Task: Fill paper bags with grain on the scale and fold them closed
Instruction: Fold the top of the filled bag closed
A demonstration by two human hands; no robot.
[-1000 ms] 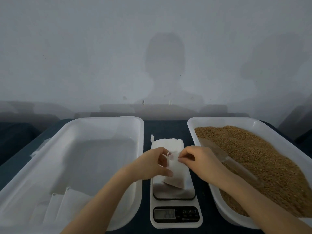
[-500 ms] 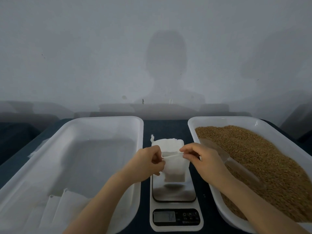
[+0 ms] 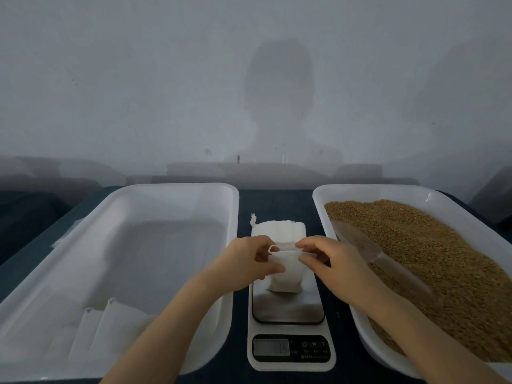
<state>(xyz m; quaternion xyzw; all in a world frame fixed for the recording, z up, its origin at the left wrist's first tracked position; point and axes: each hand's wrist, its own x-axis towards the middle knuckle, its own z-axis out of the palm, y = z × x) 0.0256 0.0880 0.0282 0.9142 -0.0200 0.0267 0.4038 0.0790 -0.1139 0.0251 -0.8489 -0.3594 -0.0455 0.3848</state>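
Standing upright on the scale [image 3: 288, 311], the paper bag [image 3: 285, 275] is pinched at its rim: the left hand [image 3: 243, 264] and right hand [image 3: 332, 261] each take a narrow grip on opposite lips, likely spreading the mouth for grain [image 3: 429, 259] right of the scale.

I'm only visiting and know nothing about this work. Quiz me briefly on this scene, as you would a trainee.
1. True or false: the small white paper bag stands on the white kitchen scale.
2. Fill in: the left hand and the right hand pinch the bag's ____.
3. Where does the clear plastic scoop lie? A: on the scale; B: in the white plastic tub of brown grain; C: in the left hand.
Key: 1 true; 2 mouth; 3 B.
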